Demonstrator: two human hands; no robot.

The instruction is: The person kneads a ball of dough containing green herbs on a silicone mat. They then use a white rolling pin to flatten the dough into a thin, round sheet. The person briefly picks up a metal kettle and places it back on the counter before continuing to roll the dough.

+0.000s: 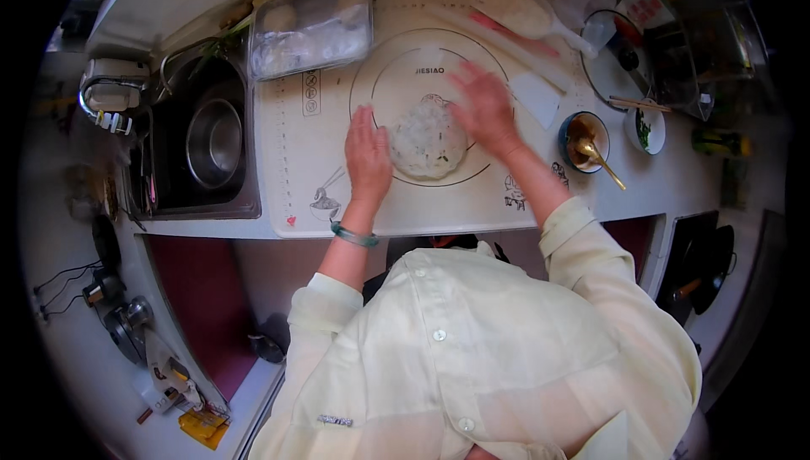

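A round, flat piece of pale dough (430, 140) with green flecks lies on a printed kneading mat (304, 175). Beside its left edge is my left hand (368, 153), fingers extended and pointing away from me, holding nothing; a green bangle circles that wrist. My right hand (484, 105), blurred, is over the dough's upper right edge with its fingers spread and nothing held. Whether either palm touches the dough I cannot tell. A white flat scraper (536, 98) rests on the mat, right of my right hand.
A lidded clear tray (310, 29) holds pale dough pieces at the back left, near the sink (253, 200) with a metal pot (215, 140). Rightward are a rolling pin (506, 48), a flour scoop (516, 10), a bowl of brown paste (573, 156), a bowl of chopped greens (655, 134) and a glass lid (607, 74).
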